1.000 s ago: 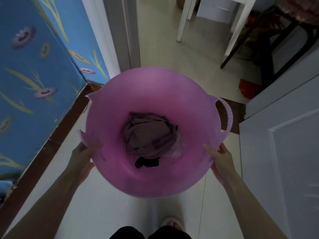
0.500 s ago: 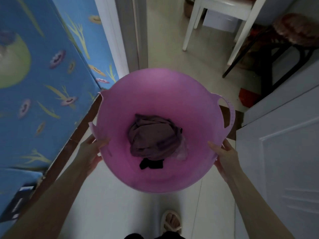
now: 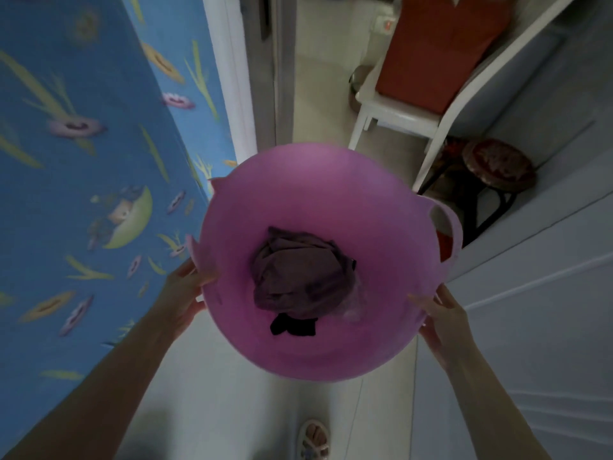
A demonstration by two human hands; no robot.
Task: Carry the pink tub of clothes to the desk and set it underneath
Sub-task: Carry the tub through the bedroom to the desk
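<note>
I hold a round pink tub [image 3: 318, 184] in the air in front of me, above the pale floor. At its bottom lies a bundle of purplish clothes [image 3: 300, 270] with a small black piece at its near edge. My left hand [image 3: 184, 293] grips the tub's left rim near a handle. My right hand [image 3: 441, 318] grips the right rim, just below the other looped handle [image 3: 452, 227]. No desk shows clearly in this view.
A blue flowered cloth [image 3: 83, 161] fills the left side. A white door [image 3: 530, 327] stands close on the right. Ahead, past a white door frame [image 3: 232, 94], stand a white chair [image 3: 404, 117] with a red cushion and a dark round stool [image 3: 497, 164].
I have walked forward with the tub toward the doorway. The view has tilted up, so the chair and stool now show nearer and lower.
</note>
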